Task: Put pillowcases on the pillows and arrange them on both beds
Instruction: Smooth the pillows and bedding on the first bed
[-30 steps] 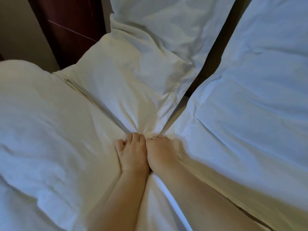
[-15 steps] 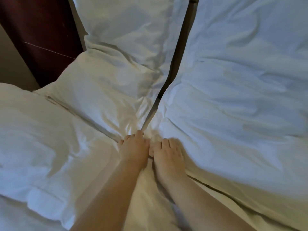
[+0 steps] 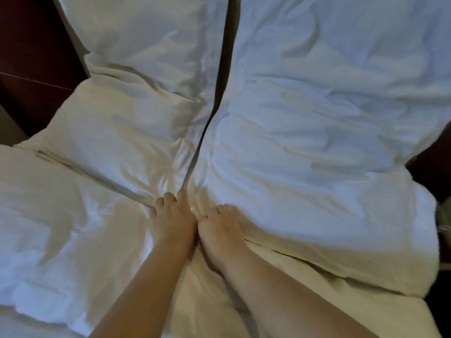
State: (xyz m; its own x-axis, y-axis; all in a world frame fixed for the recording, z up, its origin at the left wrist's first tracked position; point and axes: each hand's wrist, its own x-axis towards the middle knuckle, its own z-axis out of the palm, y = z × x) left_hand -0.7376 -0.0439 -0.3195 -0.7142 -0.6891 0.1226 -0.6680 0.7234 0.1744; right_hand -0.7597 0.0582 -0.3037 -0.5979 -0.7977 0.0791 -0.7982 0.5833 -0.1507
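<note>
Several white cased pillows fill the head view. My left hand (image 3: 173,220) and my right hand (image 3: 219,230) sit side by side where the pillows meet. The left fingers curl into the bunched pillowcase corner of the middle pillow (image 3: 117,132), and creases fan out from them. The right fingers curl into the near edge of the large right pillow (image 3: 317,167), with their tips hidden in its fabric. Another big pillow (image 3: 61,215) lies to the left of my left forearm.
Two more white pillows stand behind, one at top left (image 3: 146,37) and one at top right (image 3: 341,32), with a dark gap (image 3: 227,57) between them. A dark wooden headboard (image 3: 31,57) is at the far left. White bedsheet (image 3: 207,301) lies under my forearms.
The right pillow has come leftward and closed the gap to the middle pillow. My view has shifted right. Both hands stay together at the junction, the right one slightly lower now.
</note>
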